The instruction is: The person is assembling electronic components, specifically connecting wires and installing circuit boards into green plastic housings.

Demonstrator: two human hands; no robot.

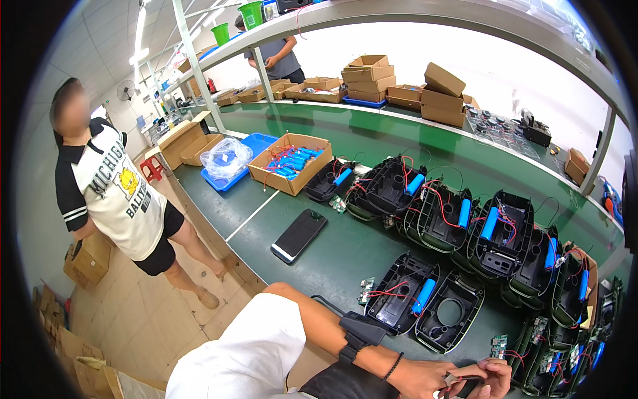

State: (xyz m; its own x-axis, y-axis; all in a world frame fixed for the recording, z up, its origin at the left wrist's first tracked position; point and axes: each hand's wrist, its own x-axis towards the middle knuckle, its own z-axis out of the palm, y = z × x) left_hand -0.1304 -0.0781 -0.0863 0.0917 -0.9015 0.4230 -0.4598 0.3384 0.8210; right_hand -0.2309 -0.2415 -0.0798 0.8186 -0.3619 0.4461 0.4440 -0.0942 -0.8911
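At the lower right edge, my left hand (pixel 420 379) and my right hand (pixel 496 378) are together, fingers pinched round a small dark thing (pixel 467 386) I cannot make out. My fingers and the picture's edge hide most of it. Just beyond them lies a black plastic housing half (pixel 452 318) with a round opening. Beside it sits another black housing (pixel 392 307) holding a blue cylindrical battery (pixel 423 296), with red wires running to a small green circuit board (pixel 366 290). Another circuit board (pixel 499 346) lies close to my right hand.
Several black housings (pixel 502 229) with blue batteries stand stacked along the bench's far side and right. A phone (pixel 299 235) lies on the green bench. Farther off are a carton (pixel 323 149) of wired batteries and a blue tray (pixel 214 184) with plastic bags. A person (pixel 123 189) stands at left.
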